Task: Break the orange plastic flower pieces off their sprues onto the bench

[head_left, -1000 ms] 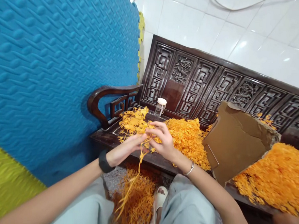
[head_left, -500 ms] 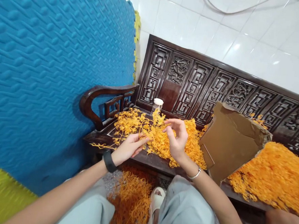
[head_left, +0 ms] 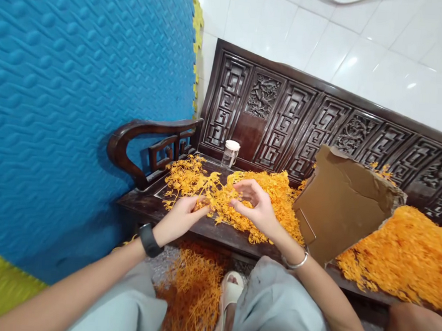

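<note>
My left hand (head_left: 182,217) is closed around a branched orange plastic piece (head_left: 212,185), whose curly ends stick out above the thumb. Part of the piece is hidden by the fingers. My right hand (head_left: 258,208) is just to its right, thumb and fingers apart in a curve, fingertips close to the curly ends; whether they touch I cannot tell. Behind and between both hands, a heap of similar orange pieces (head_left: 279,202) covers the dark wooden bench (head_left: 216,232). A smaller pile of orange pieces (head_left: 184,175) lies on the left of the seat.
A clear bottle with a white lid (head_left: 230,153) stands by the backrest. Right of the heap leans a brown cardboard sheet (head_left: 349,204), with a larger orange pile (head_left: 407,259) beyond. Orange strands (head_left: 197,295) lie below. Another person's knee (head_left: 417,330) shows at lower right.
The view has shifted slightly. My right hand has come lower and nearer the piece in my left hand. A long orange strand near the bench's left front edge has gone from there.
</note>
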Tool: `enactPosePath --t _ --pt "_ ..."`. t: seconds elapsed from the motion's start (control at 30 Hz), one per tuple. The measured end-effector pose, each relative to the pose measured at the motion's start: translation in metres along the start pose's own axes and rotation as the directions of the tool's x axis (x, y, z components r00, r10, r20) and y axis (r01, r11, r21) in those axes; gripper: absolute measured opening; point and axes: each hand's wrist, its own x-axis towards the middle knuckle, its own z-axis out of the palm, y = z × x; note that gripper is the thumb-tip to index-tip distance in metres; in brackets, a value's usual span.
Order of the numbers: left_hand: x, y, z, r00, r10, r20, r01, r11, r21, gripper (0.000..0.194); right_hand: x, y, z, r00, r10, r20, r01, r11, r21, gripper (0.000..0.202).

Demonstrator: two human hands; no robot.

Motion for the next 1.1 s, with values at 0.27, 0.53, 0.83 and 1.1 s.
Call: enactPosePath --t 0.27,0.53,0.83,1.1 --pt "-0.015 -0.014 -0.019 0.985 -0.099 0.140 0.093 0.995 0.048 0.030 -0.006 0.019 -0.009 0.986 0.163 0.043 -0.167 0.977 0.134 0.022" --pt "-0.022 -0.020 -0.033 0.957 -0.057 0.284 0.006 0.984 0.178 0.029 -0.013 0.024 -0.013 0.873 0.324 0.365 -0.399 0.905 0.150 0.017" --pt "-0.026 -0.019 -0.039 0.929 -0.077 0.362 -0.009 0.973 0.232 0.030 -0.013 0.026 -0.021 0.862 0.248 0.442 -0.323 0.941 0.101 0.021" --pt "-0.026 -0.021 -0.035 0.871 -0.148 0.468 -0.064 0.912 0.406 0.034 -0.017 0.026 -0.017 0.842 0.165 0.514 0.036 0.933 -0.359 0.010"
